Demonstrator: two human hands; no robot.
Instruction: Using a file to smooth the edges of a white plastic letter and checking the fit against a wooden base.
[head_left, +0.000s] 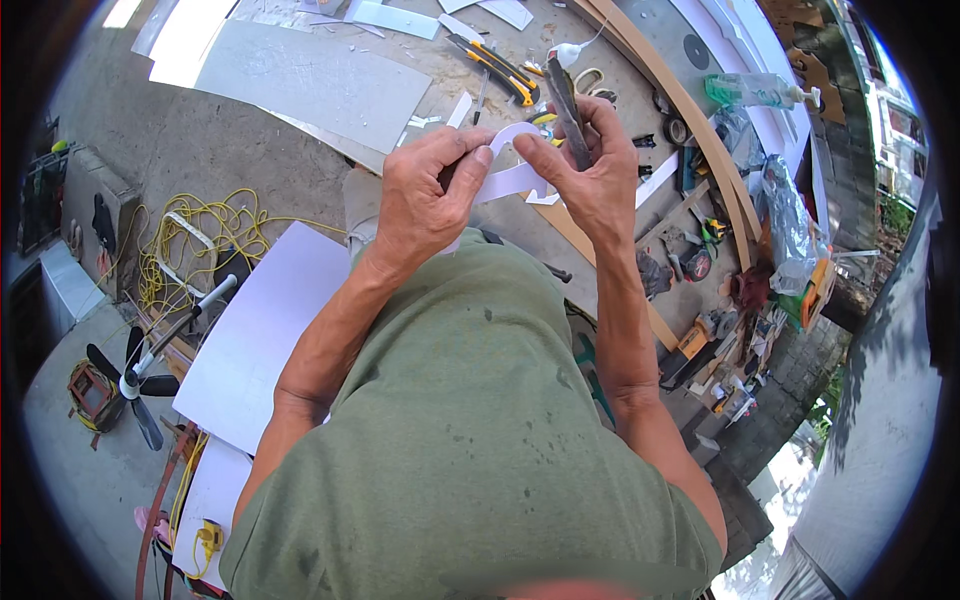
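In the head view, a curved white strip of thin sheet material [510, 175] is being held up at the upper centre of the frame. It is being pinched at its left end by the left hand [425, 195], fingers closed on it. The right hand [590, 170] is being kept closed around a dark narrow tool [566, 108] while its thumb is touching the strip. A yellow-and-black utility knife [495, 62] is lying above, and a yellow coiled cable [190, 250] is lying at the left.
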